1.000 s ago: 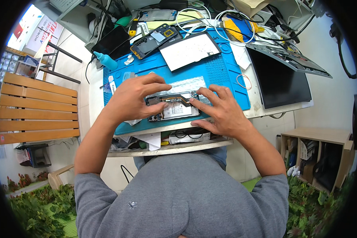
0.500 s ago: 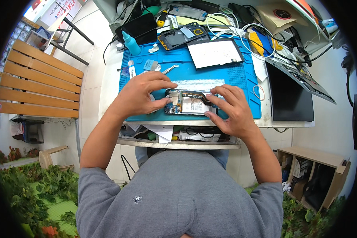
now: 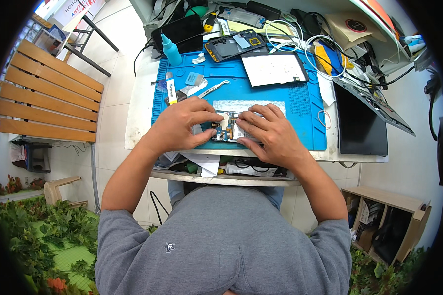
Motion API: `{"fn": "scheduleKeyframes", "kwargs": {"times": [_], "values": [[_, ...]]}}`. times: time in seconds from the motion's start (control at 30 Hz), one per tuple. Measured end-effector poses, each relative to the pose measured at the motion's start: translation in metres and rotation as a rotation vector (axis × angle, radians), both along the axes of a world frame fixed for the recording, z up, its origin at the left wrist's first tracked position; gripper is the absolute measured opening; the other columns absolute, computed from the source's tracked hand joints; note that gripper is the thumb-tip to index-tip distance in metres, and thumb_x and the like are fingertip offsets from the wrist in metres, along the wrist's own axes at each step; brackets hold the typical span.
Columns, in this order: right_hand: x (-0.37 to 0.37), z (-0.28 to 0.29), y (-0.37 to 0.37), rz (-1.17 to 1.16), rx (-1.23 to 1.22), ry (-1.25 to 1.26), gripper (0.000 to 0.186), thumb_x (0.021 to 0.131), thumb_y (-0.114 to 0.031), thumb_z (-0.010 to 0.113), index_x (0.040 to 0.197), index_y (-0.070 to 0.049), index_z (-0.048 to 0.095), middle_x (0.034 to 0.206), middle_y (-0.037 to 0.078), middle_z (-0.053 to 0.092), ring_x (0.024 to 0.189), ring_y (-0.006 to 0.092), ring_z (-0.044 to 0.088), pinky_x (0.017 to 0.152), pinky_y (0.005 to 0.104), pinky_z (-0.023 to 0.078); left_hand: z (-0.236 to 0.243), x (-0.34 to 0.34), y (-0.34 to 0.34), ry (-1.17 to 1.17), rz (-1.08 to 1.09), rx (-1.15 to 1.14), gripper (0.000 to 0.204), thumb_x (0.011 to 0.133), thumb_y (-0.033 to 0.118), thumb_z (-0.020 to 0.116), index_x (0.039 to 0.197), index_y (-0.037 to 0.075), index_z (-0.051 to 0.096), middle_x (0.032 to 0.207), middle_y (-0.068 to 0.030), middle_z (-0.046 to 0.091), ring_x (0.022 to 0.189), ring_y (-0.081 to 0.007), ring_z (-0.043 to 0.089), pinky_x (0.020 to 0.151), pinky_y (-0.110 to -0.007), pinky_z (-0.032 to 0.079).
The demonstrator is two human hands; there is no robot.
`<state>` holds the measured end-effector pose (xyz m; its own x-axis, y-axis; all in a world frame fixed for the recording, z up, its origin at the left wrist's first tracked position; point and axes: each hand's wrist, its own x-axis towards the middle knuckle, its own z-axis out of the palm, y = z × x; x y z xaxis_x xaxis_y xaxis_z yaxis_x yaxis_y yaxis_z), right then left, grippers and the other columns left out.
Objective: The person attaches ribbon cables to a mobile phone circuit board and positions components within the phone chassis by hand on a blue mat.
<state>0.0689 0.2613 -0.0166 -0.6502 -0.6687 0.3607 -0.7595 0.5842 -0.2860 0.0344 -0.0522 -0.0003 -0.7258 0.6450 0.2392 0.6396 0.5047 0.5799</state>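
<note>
A blue work mat [image 3: 275, 93] spreads across the bench, a dark screen [image 3: 359, 128] to its right. Over its near side, the left hand [image 3: 187, 118] has thumb and forefinger apart at the left end of an opened phone [image 3: 225, 129]; the right hand [image 3: 268, 130] lays its fingers over the right half. I can't tell whether either grips. A light-blue bottle [image 3: 172, 53] stands far left, tweezers [image 3: 214, 88] lying nearer.

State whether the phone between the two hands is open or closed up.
Open: the phone shows its blue circuit board, uncovered, between the left hand and the right hand.
</note>
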Motion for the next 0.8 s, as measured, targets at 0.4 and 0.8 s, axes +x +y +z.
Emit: {"fn": "scheduleKeyframes", "kwargs": {"times": [0.4,0.8], "values": [[0.002,-0.004,-0.001,-0.014,-0.034,0.003,0.048,0.103,-0.033,0.084,0.138,0.000,0.081,0.140,0.012,0.076,0.134,0.0329,0.067,0.121,0.0547,0.050,0.005,0.002,0.020,0.272,-0.069,-0.140,0.021,0.099,0.033,0.090,0.117,0.022,0.091,0.098,-0.0002,0.068,0.093,-0.0224,0.070,0.079,-0.039,0.059],[0.000,-0.008,-0.003,-0.023,-0.100,-0.007,0.044,0.101,-0.032,0.087,0.133,-0.003,0.083,0.137,0.010,0.076,0.129,0.0333,0.068,0.117,0.0531,0.052,-0.002,-0.002,0.021,0.278,-0.047,-0.157,0.020,0.101,0.032,0.089,0.119,0.024,0.092,0.096,0.0005,0.067,0.089,-0.0211,0.068,0.074,-0.038,0.057]]}}
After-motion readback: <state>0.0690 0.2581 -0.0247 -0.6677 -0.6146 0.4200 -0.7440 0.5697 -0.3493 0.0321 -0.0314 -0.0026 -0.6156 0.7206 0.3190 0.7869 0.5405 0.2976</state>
